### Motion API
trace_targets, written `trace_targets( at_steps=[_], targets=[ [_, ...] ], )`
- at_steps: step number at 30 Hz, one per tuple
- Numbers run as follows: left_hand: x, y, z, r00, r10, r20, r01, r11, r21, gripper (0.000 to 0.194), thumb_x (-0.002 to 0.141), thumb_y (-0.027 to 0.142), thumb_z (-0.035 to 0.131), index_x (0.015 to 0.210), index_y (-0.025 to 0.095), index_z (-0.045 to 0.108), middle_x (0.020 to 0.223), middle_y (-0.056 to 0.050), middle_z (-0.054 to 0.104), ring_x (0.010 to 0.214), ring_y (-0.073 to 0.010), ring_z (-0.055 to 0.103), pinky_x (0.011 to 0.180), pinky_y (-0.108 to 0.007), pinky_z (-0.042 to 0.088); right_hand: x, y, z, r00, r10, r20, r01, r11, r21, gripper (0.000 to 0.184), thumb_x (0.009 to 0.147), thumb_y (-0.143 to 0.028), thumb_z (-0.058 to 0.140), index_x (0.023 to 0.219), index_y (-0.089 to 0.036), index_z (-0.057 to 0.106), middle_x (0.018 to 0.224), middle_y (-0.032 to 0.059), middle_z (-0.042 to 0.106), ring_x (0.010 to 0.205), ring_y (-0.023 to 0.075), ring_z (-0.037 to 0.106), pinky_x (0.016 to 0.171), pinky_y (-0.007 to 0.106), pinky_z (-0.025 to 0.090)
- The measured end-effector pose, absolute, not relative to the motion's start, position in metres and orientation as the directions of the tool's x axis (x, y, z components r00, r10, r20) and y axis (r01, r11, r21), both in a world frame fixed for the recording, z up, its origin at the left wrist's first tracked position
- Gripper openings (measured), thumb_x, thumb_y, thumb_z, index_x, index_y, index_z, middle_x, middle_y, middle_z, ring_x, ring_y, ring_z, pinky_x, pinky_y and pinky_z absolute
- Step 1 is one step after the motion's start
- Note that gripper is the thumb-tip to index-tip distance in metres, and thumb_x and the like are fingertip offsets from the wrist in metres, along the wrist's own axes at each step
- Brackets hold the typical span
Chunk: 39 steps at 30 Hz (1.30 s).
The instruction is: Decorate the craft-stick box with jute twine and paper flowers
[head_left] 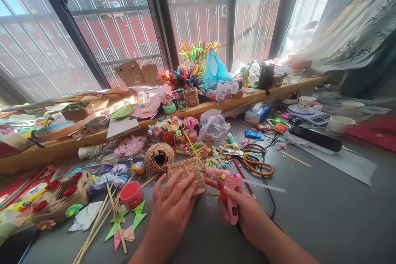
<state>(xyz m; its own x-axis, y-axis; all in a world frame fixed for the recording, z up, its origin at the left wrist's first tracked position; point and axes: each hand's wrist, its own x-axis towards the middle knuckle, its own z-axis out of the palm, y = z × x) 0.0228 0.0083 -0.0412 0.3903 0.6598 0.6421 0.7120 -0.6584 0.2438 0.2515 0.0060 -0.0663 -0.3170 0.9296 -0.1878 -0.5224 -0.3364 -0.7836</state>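
Observation:
My left hand [171, 200] lies with spread fingers on a small twine-wrapped woven piece [186, 172] on the grey table. My right hand [244, 210] is wrapped round the handle of a pink hot glue gun [227, 187], whose nozzle points left at the edge of the woven piece. A translucent glue stick [262, 186] juts from the back of the gun to the right. A ball of jute twine [159, 157] sits just behind the woven piece.
Orange-handled scissors [253, 161] and a black cable lie right of the gun. A red round lid [132, 194], wooden sticks [99, 218] and paper leaves sit at the left, beside a decorated straw basket [58, 198]. Craft clutter covers the wooden sill [216, 105]; cups and a scale [309, 113] stand far right.

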Motion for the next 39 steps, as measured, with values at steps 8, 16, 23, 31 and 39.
trace_targets(
  at_steps=[8, 16, 23, 31, 39],
  targets=[
    [0.020, 0.009, -0.036, 0.440, 0.569, 0.695, 0.722, -0.684, 0.103, 0.055, 0.094, 0.015, 0.073, 0.141, 0.044, 0.066, 0.122, 0.003, 0.083, 0.120, -0.0342, 0.068, 0.115, -0.050, 0.027, 0.253, 0.005, -0.060, -0.344, 0.924, -0.165, -0.540, -0.338, -0.771, 0.067, 0.089, -0.060, 0.073, 0.132, -0.009, 0.073, 0.050, -0.0041, 0.052, 0.050, 0.0130, 0.040, 0.053, 0.026, 0.041],
    [0.019, 0.010, -0.025, 0.418, 0.732, 0.538, 0.732, -0.623, 0.277, 0.015, 0.092, 0.033, 0.075, 0.107, 0.030, 0.075, 0.152, -0.007, 0.065, 0.148, -0.0413, 0.048, 0.118, -0.057, 0.031, 0.251, 0.006, -0.065, -0.346, 0.924, -0.163, -0.545, -0.339, -0.767, 0.067, 0.088, -0.059, 0.074, 0.130, -0.008, 0.073, 0.050, -0.0038, 0.054, 0.047, 0.0133, 0.042, 0.051, 0.027, 0.039],
    [0.017, 0.037, 0.027, 0.494, 0.804, 0.331, 0.732, -0.590, 0.341, 0.019, 0.087, 0.034, 0.078, 0.106, 0.030, 0.076, 0.131, -0.008, 0.077, 0.127, -0.0370, 0.066, 0.108, -0.052, 0.044, 0.252, 0.004, -0.064, -0.345, 0.920, -0.184, -0.543, -0.356, -0.761, 0.066, 0.085, -0.061, 0.076, 0.127, -0.009, 0.073, 0.050, -0.0038, 0.055, 0.046, 0.0127, 0.043, 0.052, 0.027, 0.038],
    [0.022, 0.064, 0.045, 0.566, 0.784, 0.254, 0.653, -0.615, 0.442, 0.013, 0.086, 0.030, 0.080, 0.098, 0.029, 0.083, 0.114, -0.007, 0.083, 0.110, -0.0317, 0.073, 0.099, -0.044, 0.053, 0.252, 0.003, -0.063, -0.333, 0.926, -0.179, -0.552, -0.345, -0.759, 0.065, 0.085, -0.061, 0.076, 0.123, -0.009, 0.074, 0.051, -0.0034, 0.054, 0.049, 0.0133, 0.044, 0.053, 0.026, 0.039],
    [0.014, 0.071, 0.041, 0.554, 0.792, 0.257, 0.613, -0.597, 0.517, 0.018, 0.094, 0.035, 0.072, 0.103, 0.031, 0.086, 0.114, -0.009, 0.084, 0.115, -0.0314, 0.073, 0.104, -0.047, 0.055, 0.253, 0.003, -0.064, -0.311, 0.935, -0.170, -0.563, -0.325, -0.760, 0.055, 0.086, -0.062, 0.075, 0.109, -0.012, 0.078, 0.050, -0.0032, 0.054, 0.048, 0.0128, 0.045, 0.054, 0.027, 0.042]
  ],
)
